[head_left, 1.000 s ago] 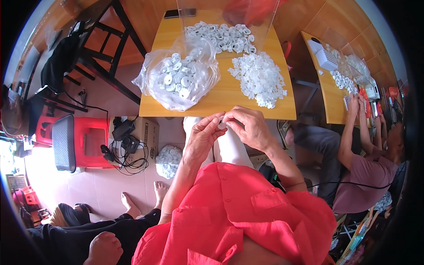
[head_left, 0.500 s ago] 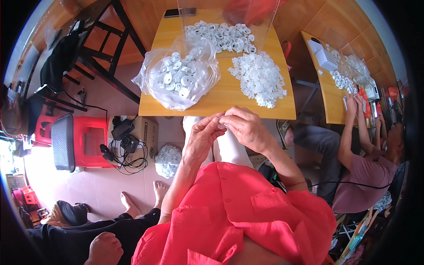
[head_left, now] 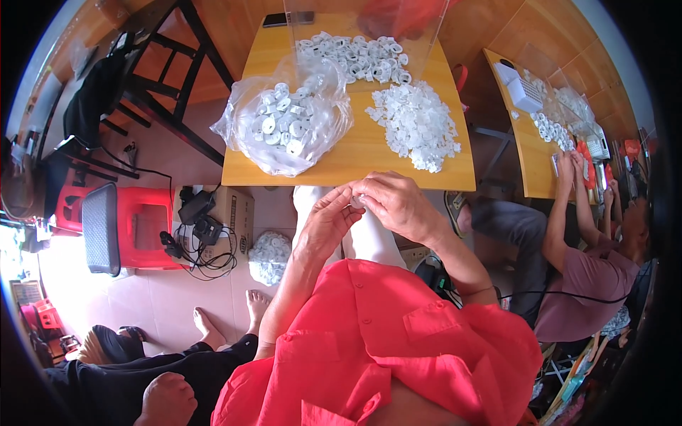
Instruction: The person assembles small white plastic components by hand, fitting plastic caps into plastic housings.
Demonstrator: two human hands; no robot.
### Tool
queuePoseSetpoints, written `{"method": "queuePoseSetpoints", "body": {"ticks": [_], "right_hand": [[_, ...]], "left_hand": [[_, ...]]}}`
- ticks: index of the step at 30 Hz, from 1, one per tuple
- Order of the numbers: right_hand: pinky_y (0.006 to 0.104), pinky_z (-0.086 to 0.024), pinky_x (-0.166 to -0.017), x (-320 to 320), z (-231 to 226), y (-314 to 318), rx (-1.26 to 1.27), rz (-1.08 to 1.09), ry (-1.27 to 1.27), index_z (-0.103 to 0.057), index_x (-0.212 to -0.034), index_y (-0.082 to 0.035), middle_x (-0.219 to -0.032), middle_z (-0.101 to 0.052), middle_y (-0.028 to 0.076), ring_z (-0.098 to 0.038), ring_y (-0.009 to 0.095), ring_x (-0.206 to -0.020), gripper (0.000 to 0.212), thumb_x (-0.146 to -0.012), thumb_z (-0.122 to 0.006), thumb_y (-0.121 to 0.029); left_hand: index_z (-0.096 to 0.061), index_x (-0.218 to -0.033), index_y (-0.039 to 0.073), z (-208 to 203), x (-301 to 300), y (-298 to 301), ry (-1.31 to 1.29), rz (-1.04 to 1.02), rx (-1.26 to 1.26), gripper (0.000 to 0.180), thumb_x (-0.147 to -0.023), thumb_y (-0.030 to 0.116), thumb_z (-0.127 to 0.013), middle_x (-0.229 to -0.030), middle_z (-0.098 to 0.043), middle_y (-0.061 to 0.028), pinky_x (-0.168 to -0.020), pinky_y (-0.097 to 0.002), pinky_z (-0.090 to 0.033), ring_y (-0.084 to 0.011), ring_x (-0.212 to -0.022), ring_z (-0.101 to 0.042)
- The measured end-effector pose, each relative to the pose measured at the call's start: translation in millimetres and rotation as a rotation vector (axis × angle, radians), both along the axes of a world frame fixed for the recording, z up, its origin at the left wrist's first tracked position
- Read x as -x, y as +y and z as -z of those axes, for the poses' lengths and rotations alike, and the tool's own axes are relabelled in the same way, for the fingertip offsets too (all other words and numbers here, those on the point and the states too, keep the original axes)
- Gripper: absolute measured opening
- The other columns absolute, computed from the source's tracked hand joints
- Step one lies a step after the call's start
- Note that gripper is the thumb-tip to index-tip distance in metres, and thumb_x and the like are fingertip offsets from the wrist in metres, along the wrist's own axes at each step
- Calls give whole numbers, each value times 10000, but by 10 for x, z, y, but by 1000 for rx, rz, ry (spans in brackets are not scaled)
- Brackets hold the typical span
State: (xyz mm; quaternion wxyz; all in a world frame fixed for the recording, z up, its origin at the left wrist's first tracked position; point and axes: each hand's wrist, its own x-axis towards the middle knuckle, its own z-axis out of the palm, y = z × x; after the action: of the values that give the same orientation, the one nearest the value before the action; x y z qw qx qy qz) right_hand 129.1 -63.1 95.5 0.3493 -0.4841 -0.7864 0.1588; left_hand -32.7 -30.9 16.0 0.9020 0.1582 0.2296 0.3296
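My left hand [head_left: 329,219] and my right hand [head_left: 395,204] meet just off the table's near edge. Both are closed in a pinch around a small whitish round part [head_left: 358,201], mostly covered by the fingers. Beyond them on the wooden table [head_left: 348,174] lies a heap of small translucent plastic pieces [head_left: 415,128], to the right. An open clear plastic bag [head_left: 238,135] with white round plastic parts [head_left: 284,119] sits at the left. Farther back spreads a pile of white ring-like parts [head_left: 355,57].
A clear upright panel [head_left: 362,18] and a dark phone [head_left: 288,19] are at the table's back. To the left stand a red stool [head_left: 149,227] and a cardboard box [head_left: 238,216] with black cables. A co-worker's hands [head_left: 570,167] are busy at another table on the right.
My fingers have shifted slightly around the small part, and my left fingers have spread a little. The piles and the bag stay as they were.
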Motion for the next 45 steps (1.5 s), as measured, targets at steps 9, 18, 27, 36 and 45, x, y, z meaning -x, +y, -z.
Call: {"method": "queuePoseSetpoints", "body": {"ticks": [9,18,27,36,45], "right_hand": [[373,-486,-660,24,-32,-5,-29,11,-35,-552,-910,-28,-821,-558,87,-578,276,-787,247,-689,-582,79],[339,-472,-569,47,56,-17,44,139,132,-564,-878,-34,-768,-563,93,-594,270,-682,191,-733,-630,72],[308,-485,-569,66,103,-79,64,266,246,-542,-823,-14,-737,-563,83,-595,214,-648,141,-739,-609,79],[279,-482,-571,19,106,-56,87,230,312,-553,-833,-7,-745,-568,68,-590,173,-652,165,-726,-625,95],[316,-486,-585,-1,112,-48,-16,189,252,-596,-855,-19,-788,-595,82,-595,230,-672,167,-725,-645,73]], "left_hand": [[-618,-1043,64,79,13,17,-24,30,29,188,-924,190,-546,-942,-633,-31,-784,-288,-487,-141,-829,-602],[-636,-1056,51,3,-15,-5,27,-3,-39,203,-929,175,-537,-966,-639,-32,-805,-281,-492,-127,-849,-599],[-599,-1140,14,-50,-52,-37,60,2,-95,264,-934,163,-527,-1045,-622,-64,-865,-292,-500,-153,-921,-607],[-568,-1165,-6,-62,-55,-38,16,13,-72,281,-948,157,-495,-1049,-622,-101,-848,-295,-521,-182,-922,-624],[-560,-1150,-21,-35,-59,-47,-76,-1,12,268,-951,140,-482,-1046,-618,-128,-837,-316,-535,-213,-925,-629]]}}
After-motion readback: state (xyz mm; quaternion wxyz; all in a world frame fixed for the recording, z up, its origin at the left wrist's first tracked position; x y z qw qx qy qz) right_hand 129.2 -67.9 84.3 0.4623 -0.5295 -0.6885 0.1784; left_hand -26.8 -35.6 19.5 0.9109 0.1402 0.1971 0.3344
